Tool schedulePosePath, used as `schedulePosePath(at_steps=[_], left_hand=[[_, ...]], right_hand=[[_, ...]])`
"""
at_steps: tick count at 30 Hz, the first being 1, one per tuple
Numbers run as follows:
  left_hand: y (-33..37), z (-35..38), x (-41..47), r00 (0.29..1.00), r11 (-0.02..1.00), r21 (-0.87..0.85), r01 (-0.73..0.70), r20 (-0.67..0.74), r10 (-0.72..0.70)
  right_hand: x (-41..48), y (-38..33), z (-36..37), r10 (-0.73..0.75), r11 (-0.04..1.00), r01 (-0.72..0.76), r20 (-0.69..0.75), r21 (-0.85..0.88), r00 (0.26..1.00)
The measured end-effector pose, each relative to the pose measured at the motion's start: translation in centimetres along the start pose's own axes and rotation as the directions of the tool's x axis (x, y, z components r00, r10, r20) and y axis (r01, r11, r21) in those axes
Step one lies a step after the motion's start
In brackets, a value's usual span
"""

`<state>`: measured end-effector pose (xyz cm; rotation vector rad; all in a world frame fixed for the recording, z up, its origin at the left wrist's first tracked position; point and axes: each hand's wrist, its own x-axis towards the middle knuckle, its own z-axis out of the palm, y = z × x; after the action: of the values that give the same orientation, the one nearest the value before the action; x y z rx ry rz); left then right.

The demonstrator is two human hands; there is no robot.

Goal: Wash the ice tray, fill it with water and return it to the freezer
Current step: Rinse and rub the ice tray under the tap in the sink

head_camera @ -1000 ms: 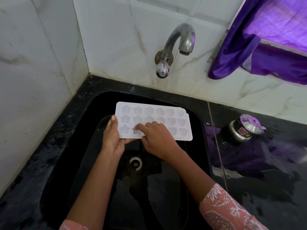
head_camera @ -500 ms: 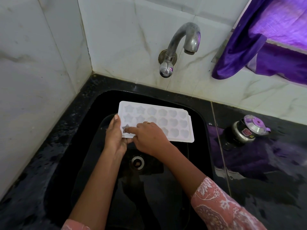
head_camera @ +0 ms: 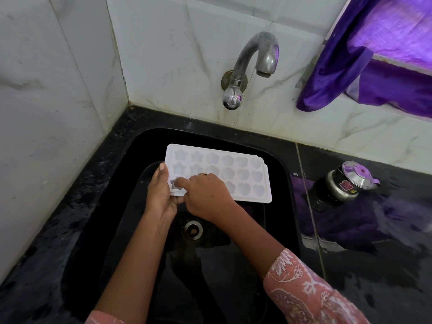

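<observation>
White ice tray [head_camera: 243, 169], star and heart moulds, gripped by left hand [head_camera: 160, 195]

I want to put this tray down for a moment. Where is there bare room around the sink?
Free: the black counter strip between the sink and the left tiled wall; the sink floor nearer than the drain; the right counter in front of the steel pot. Tight: the ledge under the tap.

Steel pot [head_camera: 348, 181] stands on black counter [head_camera: 385, 265] below purple curtain [head_camera: 339, 73]
</observation>
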<state>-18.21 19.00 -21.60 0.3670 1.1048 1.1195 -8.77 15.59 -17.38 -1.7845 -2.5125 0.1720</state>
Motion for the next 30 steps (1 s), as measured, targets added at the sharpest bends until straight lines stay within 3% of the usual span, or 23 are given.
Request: schedulePosePath(at_steps=[12,15,18,22,26,28,30], left_hand=[[-0.3,-0.2,0.0,1.0,1.0,0.024,0.003,0.024,-0.004],[-0.4,-0.1,-0.2,0.999,1.0,0.007,0.014,0.043,-0.014],[-0.2,-0.1,-0.3,0.997,0.999,-0.038,0.022,0.068,-0.019],[-0.1,-0.3,-0.3,0.995,1.0,-0.006,0.012,0.1,-0.011],[0.1,-0.5,-0.2,0.994,1.0,0.015,0.015,0.103,-0.017],[0.1,-0.5,-0.1,0.994,1.0,0.014,0.028,0.107,-0.029],[0.1,-0.6,-0.1,0.993,0.999,0.02,0.034,0.114,-0.036]], right_hand=[[0.0,0.5,0.2,-0.024,1.0,0.024,0.059,0.006,0.998],[-0.5,1.1,0.1,-0.001,0.989,-0.009,0.065,0.147,0.998],[-1.5,2.2,-0.5,0.111,0.92,-0.114,0.03,0.374,0.993],[-3.0,5.8,-1.3,0.381,0.885,-0.318,-0.134,0.34,0.915],[-5.2,9.7,-1.5,0.657,0.738,-0.603,-0.119,0.303,0.744],[-6.2,10.9,-1.1,0.736,0.6,-0.649,-0.006,0.467,0.677],[-7.0,11.7,-0.4,0.763,0.391,-0.626,0.143,0.675,0.63]])
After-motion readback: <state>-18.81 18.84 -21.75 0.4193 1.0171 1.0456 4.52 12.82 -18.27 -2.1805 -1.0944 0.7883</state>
